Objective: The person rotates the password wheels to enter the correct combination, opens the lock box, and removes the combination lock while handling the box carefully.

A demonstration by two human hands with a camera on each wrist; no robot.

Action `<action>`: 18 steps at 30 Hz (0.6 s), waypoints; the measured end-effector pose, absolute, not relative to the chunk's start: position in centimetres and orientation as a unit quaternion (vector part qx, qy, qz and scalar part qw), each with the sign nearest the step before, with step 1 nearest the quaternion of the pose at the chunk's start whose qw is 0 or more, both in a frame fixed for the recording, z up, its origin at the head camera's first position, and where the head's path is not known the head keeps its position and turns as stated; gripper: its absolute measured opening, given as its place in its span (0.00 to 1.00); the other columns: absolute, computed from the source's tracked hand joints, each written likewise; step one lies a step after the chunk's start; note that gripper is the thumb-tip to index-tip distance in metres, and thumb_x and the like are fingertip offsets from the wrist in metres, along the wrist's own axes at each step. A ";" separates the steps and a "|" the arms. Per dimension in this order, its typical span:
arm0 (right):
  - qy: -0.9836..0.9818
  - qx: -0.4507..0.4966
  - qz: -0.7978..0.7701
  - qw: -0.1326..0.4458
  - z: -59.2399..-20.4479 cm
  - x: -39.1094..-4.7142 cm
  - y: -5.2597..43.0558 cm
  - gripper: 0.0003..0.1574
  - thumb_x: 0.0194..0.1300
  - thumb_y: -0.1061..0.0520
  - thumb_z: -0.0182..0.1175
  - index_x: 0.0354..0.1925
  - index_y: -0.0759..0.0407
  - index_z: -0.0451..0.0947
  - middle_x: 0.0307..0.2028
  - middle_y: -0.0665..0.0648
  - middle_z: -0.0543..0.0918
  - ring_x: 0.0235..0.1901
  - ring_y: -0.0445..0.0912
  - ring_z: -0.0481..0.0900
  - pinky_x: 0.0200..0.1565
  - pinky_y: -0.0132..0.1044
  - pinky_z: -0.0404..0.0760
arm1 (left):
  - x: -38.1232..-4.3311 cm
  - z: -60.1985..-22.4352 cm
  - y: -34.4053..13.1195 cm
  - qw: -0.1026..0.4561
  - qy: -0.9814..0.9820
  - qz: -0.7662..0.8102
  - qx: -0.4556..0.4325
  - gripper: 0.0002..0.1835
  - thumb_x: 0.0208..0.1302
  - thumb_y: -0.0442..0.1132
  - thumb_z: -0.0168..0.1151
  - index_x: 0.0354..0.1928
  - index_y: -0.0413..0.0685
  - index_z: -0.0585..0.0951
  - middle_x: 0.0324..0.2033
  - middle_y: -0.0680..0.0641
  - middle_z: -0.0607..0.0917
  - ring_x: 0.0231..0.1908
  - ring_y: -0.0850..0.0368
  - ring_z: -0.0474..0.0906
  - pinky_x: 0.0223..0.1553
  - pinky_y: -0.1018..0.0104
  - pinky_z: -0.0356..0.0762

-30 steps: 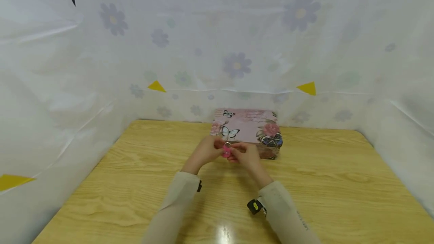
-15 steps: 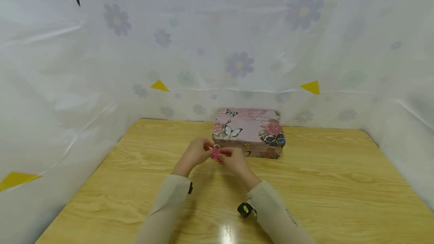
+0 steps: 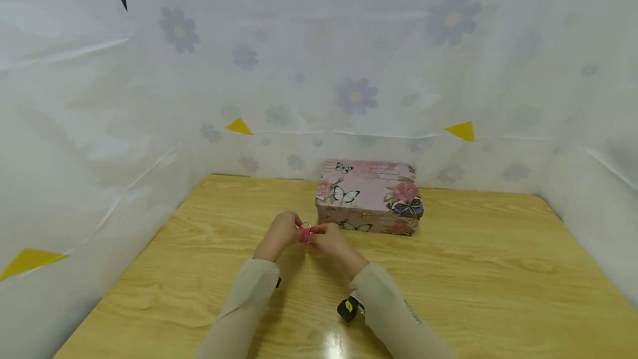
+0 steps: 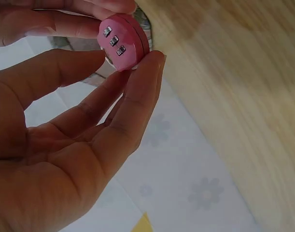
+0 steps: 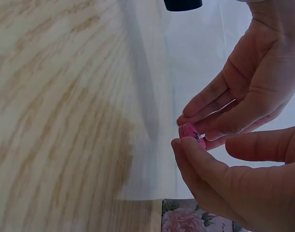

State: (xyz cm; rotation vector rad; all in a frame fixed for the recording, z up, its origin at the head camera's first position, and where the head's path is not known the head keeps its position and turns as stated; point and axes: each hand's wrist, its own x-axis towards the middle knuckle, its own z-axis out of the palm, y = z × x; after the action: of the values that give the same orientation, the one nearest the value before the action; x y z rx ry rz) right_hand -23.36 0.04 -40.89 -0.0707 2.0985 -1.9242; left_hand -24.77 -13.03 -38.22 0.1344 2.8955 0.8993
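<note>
A small pink combination padlock (image 4: 123,41) with three number dials on its face is held between both hands, low over the table. Its metal shackle points up in the head view. My left hand (image 3: 281,235) pinches one side of the padlock between thumb and fingertips; this hand (image 4: 75,145) fills much of the left wrist view. From the other side, my right hand (image 3: 336,244) pinches it too, fingertips facing the left hand's. In the right wrist view the right hand (image 5: 244,188) lies below the left, and the padlock is partly hidden by fingers.
Just behind the hands, to the right, a lidded pink box (image 3: 369,193) with butterflies and roses stands on the wooden table (image 3: 473,270); a small gold clasp (image 3: 366,215) is on its front. White flowered sheeting (image 3: 299,43) surrounds the table's back and sides.
Both hands have moved left with the padlock and slightly toward me, away from the box front. The box's clasp and front face have come into view.
</note>
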 end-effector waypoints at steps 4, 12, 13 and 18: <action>0.725 -0.007 -0.671 0.155 -41.6 -23.8 -0.5 0.20 0.64 0.72 0.51 0.53 0.83 0.69 0.45 0.71 0.78 0.39 0.53 0.80 0.46 0.44 0.80 | -25.1 -38.9 -13.1 0.053 0.954 0.294 0.035 0.08 0.55 0.28 0.63 0.37 0.29 0.80 0.34 0.38 0.83 0.34 0.49 0.78 0.39 0.56 0.79; 0.718 -0.030 -0.674 0.172 -42.5 -24.1 -0.6 0.23 0.62 0.74 0.48 0.56 0.84 0.66 0.52 0.75 0.74 0.45 0.57 0.77 0.49 0.45 0.78 | -25.3 -39.7 -12.8 0.048 0.949 0.309 0.038 0.12 0.52 0.25 0.61 0.17 0.39 0.71 0.16 0.50 0.68 0.20 0.58 0.63 0.21 0.69 0.63; 0.719 -0.039 -0.672 0.174 -42.4 -24.1 -0.7 0.24 0.61 0.74 0.48 0.55 0.85 0.66 0.52 0.75 0.74 0.46 0.58 0.77 0.50 0.45 0.78 | -25.3 -39.7 -12.9 0.047 0.949 0.309 0.033 0.14 0.51 0.24 0.60 0.15 0.42 0.69 0.15 0.51 0.65 0.18 0.59 0.61 0.20 0.70 0.60; 0.730 -0.050 -0.657 0.183 -42.1 -24.3 -1.5 0.25 0.58 0.74 0.49 0.55 0.84 0.68 0.49 0.72 0.77 0.43 0.55 0.77 0.48 0.45 0.78 | -25.3 -39.7 -13.6 0.036 0.958 0.285 0.019 0.19 0.52 0.25 0.58 0.13 0.47 0.63 0.14 0.53 0.63 0.17 0.59 0.59 0.19 0.71 0.57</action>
State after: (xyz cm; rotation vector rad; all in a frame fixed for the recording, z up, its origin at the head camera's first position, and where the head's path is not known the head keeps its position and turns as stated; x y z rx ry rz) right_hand -24.26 -1.54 -42.08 -0.1423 2.0581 -1.8536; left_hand -25.31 -13.64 -39.73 0.0592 2.9421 0.8743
